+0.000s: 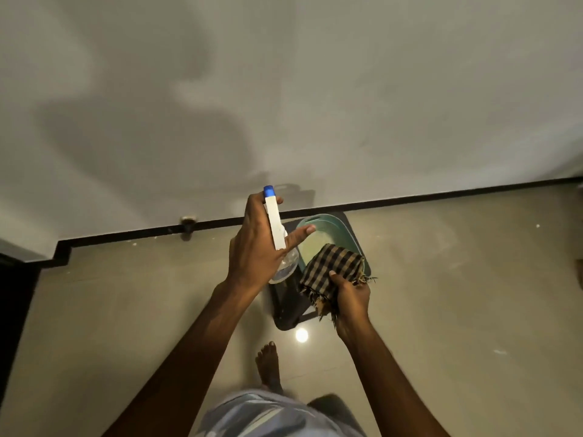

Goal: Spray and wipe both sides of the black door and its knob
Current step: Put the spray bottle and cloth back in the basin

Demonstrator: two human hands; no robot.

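My left hand [257, 244] grips a clear spray bottle [285, 266] with a white head and a blue nozzle tip, held up in front of a pale wall. A folded black-and-tan checked cloth [331, 272] is held in my right hand [351, 298], just right of the bottle. A dark edge at the far left [14, 298] may be the black door; its knob is not in view.
A teal basin [328, 223] sits on a dark stool [288, 313] against the wall, right under my hands. A black skirting strip [441, 193] runs along the wall base. A door stopper [188, 225] sticks out at the skirting. My bare foot [268, 364] stands on the glossy tile floor.
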